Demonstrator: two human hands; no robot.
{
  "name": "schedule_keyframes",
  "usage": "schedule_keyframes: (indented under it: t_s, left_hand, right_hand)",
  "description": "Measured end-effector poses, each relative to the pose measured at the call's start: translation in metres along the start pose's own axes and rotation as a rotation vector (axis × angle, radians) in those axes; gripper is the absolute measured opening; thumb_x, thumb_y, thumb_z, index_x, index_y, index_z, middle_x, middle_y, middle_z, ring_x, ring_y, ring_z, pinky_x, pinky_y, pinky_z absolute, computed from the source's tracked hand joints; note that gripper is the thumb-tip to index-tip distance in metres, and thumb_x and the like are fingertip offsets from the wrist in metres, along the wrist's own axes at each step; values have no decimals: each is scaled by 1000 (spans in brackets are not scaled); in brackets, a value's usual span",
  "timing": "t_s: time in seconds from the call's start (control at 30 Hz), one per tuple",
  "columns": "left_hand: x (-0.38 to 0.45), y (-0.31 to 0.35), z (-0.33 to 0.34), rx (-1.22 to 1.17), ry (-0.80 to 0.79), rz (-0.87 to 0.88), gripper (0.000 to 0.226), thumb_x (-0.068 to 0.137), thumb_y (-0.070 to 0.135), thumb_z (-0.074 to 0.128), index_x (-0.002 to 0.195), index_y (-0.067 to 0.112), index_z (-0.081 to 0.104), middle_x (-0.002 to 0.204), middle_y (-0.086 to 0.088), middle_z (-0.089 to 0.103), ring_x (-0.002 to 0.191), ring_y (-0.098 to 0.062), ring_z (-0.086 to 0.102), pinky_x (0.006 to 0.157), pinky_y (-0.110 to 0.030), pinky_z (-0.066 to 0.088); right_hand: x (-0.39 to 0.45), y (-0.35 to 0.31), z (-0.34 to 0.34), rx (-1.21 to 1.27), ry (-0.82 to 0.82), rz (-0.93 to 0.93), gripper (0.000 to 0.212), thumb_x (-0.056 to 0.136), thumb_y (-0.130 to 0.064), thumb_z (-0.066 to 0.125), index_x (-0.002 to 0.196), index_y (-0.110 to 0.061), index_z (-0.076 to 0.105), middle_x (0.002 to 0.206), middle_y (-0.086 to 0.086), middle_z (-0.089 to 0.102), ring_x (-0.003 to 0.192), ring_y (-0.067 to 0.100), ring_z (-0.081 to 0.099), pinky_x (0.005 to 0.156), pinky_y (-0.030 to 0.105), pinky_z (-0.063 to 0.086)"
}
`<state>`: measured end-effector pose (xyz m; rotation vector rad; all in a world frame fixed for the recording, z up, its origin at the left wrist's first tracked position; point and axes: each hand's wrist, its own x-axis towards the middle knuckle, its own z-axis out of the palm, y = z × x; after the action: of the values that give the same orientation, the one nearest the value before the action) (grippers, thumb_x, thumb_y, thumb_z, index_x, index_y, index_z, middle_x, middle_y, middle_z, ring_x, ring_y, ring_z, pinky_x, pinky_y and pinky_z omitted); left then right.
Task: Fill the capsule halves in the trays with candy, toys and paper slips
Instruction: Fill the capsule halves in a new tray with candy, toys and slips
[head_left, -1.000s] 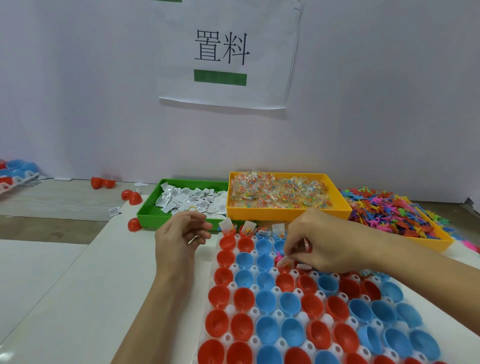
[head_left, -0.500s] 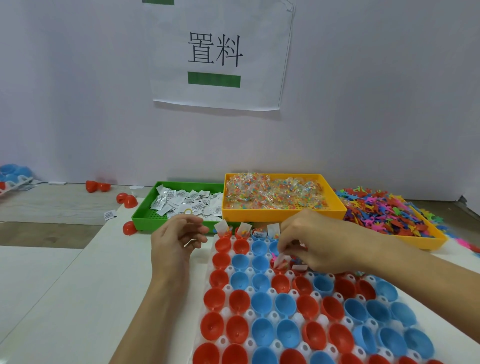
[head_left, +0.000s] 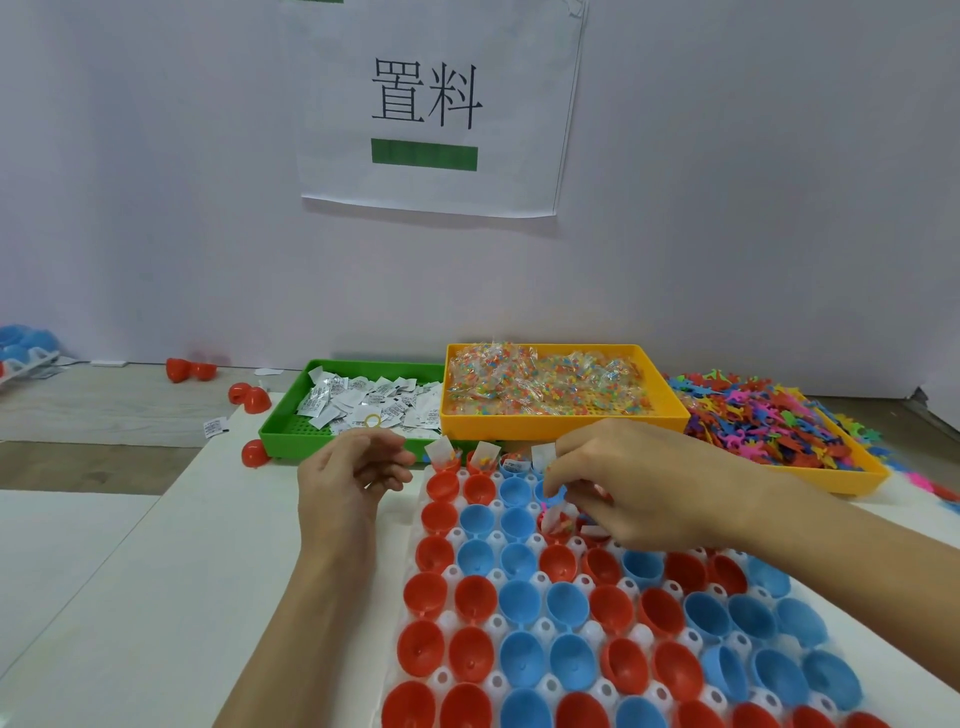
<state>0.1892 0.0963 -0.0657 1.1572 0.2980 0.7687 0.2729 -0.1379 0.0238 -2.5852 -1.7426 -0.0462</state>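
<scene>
The right hand (head_left: 634, 483) pinches a small clear candy packet (head_left: 558, 519) by its top edge, just over a red capsule half (head_left: 556, 564) in the white tray (head_left: 452, 571). The packet looks light, soft and a little slippery, so the sealed edge is probably the best place to hold. The left hand (head_left: 353, 478), beside the tray, has loosely curled fingers; whether they hold something I cannot tell. Behind the grip stand three supply trays: one green (head_left: 280, 428) and two orange (head_left: 566, 418).
</scene>
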Motion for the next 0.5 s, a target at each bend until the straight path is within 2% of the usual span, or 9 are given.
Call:
schedule_keyframes:
  t_s: [0.17, 0.33, 0.37, 0.43, 0.5]
  left_hand:
    - [1, -1, -2, -13, 17, 15, 30, 82, 14, 49, 65, 13, 74, 65, -13, 67, 56, -18, 60, 53, -22, 51]
    - [1, -1, -3, -30, 13, 12, 27, 78, 18, 51, 65, 12, 74, 65, -14, 68, 56, -20, 61, 53, -23, 52]
    - [1, 0, -2, -36, 9, 12, 27, 77, 18, 51, 65, 11, 74, 64, -14, 68, 56, -20, 61, 53, -22, 52]
    - [1, 0, -2, -38, 5, 14, 27, 77, 18, 51, 65, 11, 74, 64, -14, 67, 55, -20, 60, 53, -22, 51]
    - [0, -1, -2, -41, 7, 15, 29, 80, 16, 50, 65, 11, 74, 64, -14, 67, 55, -20, 60, 53, -22, 51]
  right_hand:
    - [-6, 6, -9, 23, 120, 83, 28, 99, -22, 53, 123, -31, 66, 110, -16, 65, 94, -2, 52, 86, 17, 44]
    - [-24, 47, -8, 194, 467, 296, 28, 95, -9, 60, 117, -21, 72, 111, -12, 70, 94, -7, 57, 82, 1, 37]
    - [-29, 58, -4, 198, 524, 366, 29, 94, -7, 60, 117, -20, 72, 112, -10, 70, 98, -4, 57, 85, 3, 36]
    - [-41, 81, 7, 190, 582, 530, 30, 94, -4, 57, 118, -15, 71, 115, -1, 71, 105, 11, 62, 92, 20, 41]
    - [-54, 103, 19, 194, 591, 696, 29, 94, -1, 54, 116, -10, 71, 115, 7, 72, 104, 22, 64, 91, 28, 43]
